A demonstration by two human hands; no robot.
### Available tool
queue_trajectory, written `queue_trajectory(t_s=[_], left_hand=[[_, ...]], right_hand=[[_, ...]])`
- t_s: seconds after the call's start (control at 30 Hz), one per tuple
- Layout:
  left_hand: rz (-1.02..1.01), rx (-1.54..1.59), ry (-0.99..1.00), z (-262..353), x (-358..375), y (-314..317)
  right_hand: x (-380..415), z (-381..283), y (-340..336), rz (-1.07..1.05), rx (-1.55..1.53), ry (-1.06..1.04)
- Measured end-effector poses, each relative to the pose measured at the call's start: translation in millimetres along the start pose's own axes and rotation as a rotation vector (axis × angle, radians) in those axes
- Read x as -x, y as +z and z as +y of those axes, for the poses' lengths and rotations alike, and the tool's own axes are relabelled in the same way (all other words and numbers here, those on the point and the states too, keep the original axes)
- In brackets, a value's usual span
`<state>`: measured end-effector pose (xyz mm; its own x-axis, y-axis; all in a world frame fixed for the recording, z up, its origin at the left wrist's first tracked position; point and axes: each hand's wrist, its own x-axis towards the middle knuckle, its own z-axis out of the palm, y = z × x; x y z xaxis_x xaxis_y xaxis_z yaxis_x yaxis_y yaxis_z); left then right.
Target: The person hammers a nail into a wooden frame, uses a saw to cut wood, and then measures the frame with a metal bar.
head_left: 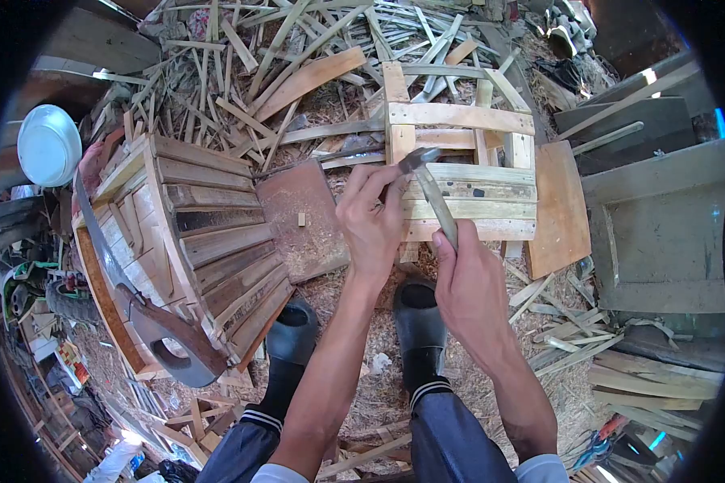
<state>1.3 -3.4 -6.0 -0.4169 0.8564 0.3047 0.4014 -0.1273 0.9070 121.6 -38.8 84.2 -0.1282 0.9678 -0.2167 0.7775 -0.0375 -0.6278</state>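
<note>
My right hand is closed around the handle of a hammer. The hammer's head is up by the fingertips of my left hand. Those left fingers are bent and pinched together at the left edge of a slatted wooden crate; whatever they hold, if anything, is too small or hidden to make out. Pale slats run across the crate, with gaps between some of them. Part of its left side is hidden behind my left hand and the hammer.
A darker slatted crate stands left, with a handsaw lying on it. Beside it is a brown board bearing a small wood block. Loose strips pile up at the back. Another board leans right of the pale crate.
</note>
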Motion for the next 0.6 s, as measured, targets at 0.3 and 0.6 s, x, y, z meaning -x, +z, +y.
queue_trajectory(t_s=[0.3, 0.6], left_hand=[[0.014, -0.02, 0.032, -5.3, 2.2, 2.0], [-0.01, -0.001, -0.028, -1.0, 1.7, 0.0]], right_hand=[[0.4, 3.1, 1.6, -0.023, 0.089, 0.001], [-0.7, 2.5, -0.4, -0.042, 0.076, 0.0]])
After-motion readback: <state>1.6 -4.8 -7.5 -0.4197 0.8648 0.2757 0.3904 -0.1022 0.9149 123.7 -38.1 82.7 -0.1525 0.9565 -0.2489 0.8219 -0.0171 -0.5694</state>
